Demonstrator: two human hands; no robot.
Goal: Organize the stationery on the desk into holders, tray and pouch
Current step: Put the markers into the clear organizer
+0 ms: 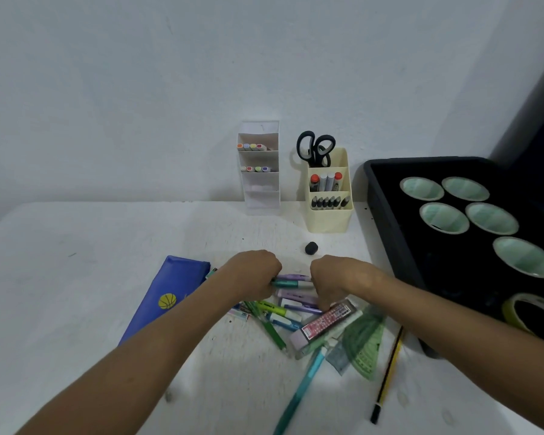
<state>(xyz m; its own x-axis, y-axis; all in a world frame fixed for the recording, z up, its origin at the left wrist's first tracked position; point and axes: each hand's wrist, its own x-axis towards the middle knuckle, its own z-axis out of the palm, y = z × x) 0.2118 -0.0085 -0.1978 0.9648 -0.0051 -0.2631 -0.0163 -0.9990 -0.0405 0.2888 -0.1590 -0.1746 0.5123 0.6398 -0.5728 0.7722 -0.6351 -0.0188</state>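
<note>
Between the hands: pastel highlighters (292,281), lilac and teal, lying crosswise on the white surface (76,293)
Left hand (254,273): fingers curled down round one end of those highlighters, gripping them
Right hand (333,282): fingers curled down onto the other end of the same bunch, grasping it
Just below the hands: loose pile of pens and markers (274,318), a pink patterned eraser box (325,320), a green protractor (366,346), a teal pen (299,394)
Left of the left hand: blue pouch (173,296) with a yellow basketball print, flat on the surface, partly under the forearm
Right of the pile: yellow and black pencil (388,375), lying apart
Just beyond the right hand: small black cap-like object (311,248)
Well beyond the hands: white tiered holder (259,167) with markers in its top two shelves; cream holder (328,193) with black scissors (316,149), markers and pens
Right of the right hand: black tray (387,208) holding tape rolls (490,218)
</note>
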